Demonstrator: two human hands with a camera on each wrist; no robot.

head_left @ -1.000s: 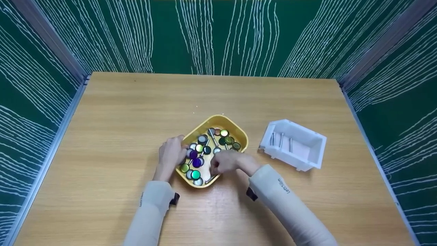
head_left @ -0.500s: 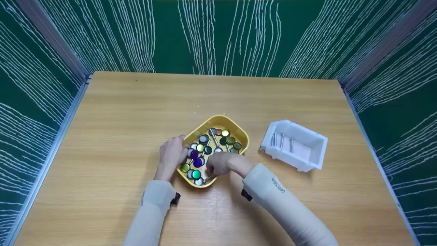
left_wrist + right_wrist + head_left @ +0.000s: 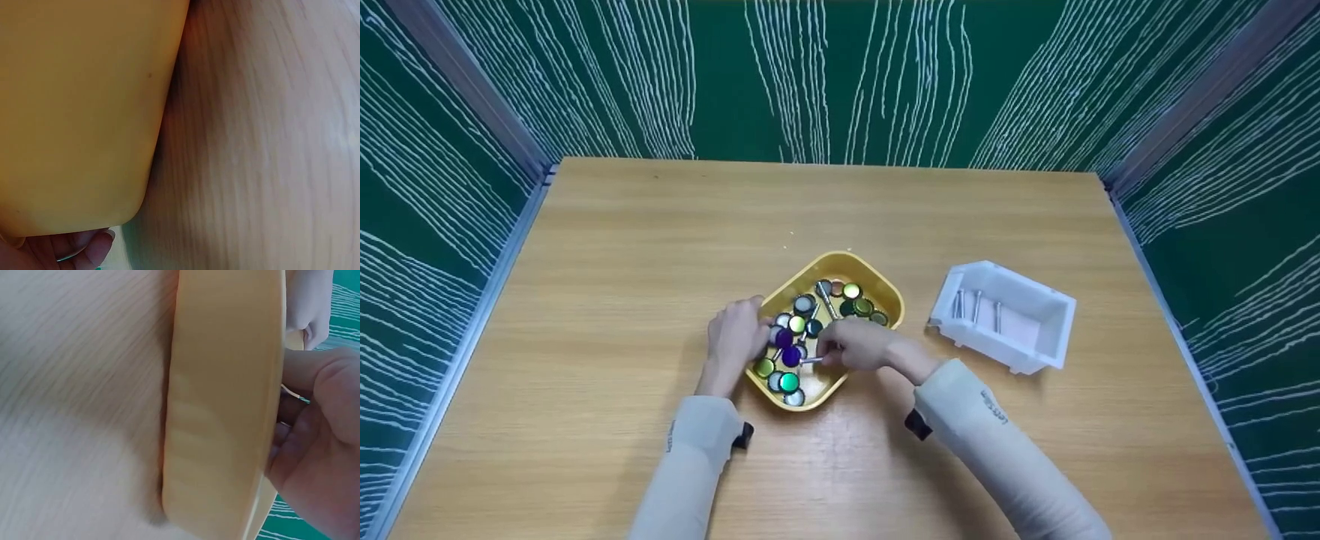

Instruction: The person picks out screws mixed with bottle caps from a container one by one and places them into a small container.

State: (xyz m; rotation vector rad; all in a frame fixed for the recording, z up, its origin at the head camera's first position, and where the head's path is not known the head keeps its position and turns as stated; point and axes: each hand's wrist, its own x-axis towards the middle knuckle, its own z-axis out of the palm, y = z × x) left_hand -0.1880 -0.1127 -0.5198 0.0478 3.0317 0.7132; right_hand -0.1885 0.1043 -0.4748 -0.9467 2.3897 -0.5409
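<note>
A yellow plastic bin [image 3: 877, 281] holds bottle caps in several colours and several silver screws. My left hand [image 3: 733, 337] grips its left rim; in the left wrist view, fingertips [image 3: 100, 247] curl at the bin's outer wall [image 3: 84, 112]. My right hand [image 3: 859, 345] reaches over the near right rim and pinches a silver screw [image 3: 811, 360], which points left next to a purple cap [image 3: 791, 355]. In the right wrist view the bin's wall [image 3: 225, 410] hides the right fingertips and the screw.
A white open bin [image 3: 1035, 322] with several silver screws [image 3: 977, 307] in it stands to the right. Small pale crumbs lie behind the yellow bin on the wooden table [image 3: 622, 240]. Green, white-streaked panels [image 3: 720, 82] rise along the back and sides.
The right hand has picked up the screw from the bin's near corner and raised it slightly away from me. My left hand stays on the rim.
</note>
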